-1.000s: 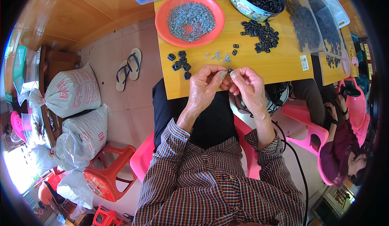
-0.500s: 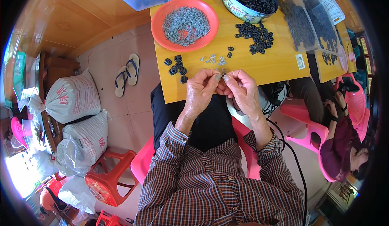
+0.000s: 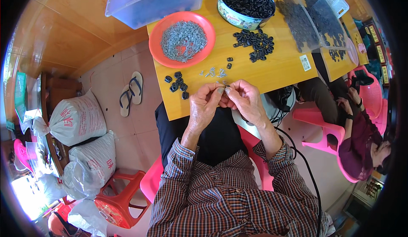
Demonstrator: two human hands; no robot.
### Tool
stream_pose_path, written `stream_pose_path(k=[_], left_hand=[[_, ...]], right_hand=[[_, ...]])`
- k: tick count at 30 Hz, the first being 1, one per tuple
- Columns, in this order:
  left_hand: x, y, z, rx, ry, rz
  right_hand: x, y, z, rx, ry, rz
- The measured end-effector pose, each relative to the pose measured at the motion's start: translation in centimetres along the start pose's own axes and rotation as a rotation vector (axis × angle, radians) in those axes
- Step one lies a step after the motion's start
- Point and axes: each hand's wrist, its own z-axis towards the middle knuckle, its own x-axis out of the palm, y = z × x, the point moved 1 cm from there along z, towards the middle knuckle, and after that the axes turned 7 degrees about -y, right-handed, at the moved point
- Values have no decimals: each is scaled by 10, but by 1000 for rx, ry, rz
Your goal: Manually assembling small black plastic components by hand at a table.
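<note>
My left hand (image 3: pixel 205 104) and my right hand (image 3: pixel 246 101) meet at the table's near edge, thumbs and fingers closed in a pinch, fingertips almost touching. A small black plastic part (image 3: pixel 227 86) shows at the right thumb tip. What the left fingertips pinch is too small to make out. Just beyond them lie a few loose small grey pieces (image 3: pixel 211 72), with two black parts (image 3: pixel 229 63) farther off. Several black oval parts with holes (image 3: pixel 178 81) sit to the left. A red-orange plate (image 3: pixel 156 45) holds a heap of grey pieces (image 3: pixel 183 39).
Farther back stand a clear bin (image 3: pixel 155 8), a round tin (image 3: pixel 242 21) full of black parts and a loose black pile (image 3: pixel 256 45). A clear tray (image 3: pixel 297 22) is at right. Black cable (image 3: pixel 307 162) hangs beside my right arm. Another person (image 3: pixel 361 152) sits at right.
The whole view has shifted, so the table's things appear lower and farther left, and more of the clear bin shows. Both hands stay pinched together at the table edge.
</note>
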Motion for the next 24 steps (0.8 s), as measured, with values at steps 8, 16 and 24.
stream_pose_path(k=[8,16,24], left_hand=[[6,-6,3,-25,-31,53],[36,-13,25,301,-42,452],[93,-10,77,732,-51,880]], right_hand=[[-9,12,0,0,-71,14],[-29,15,3,-14,-319,58],[-44,22,-4,-149,-537,152]])
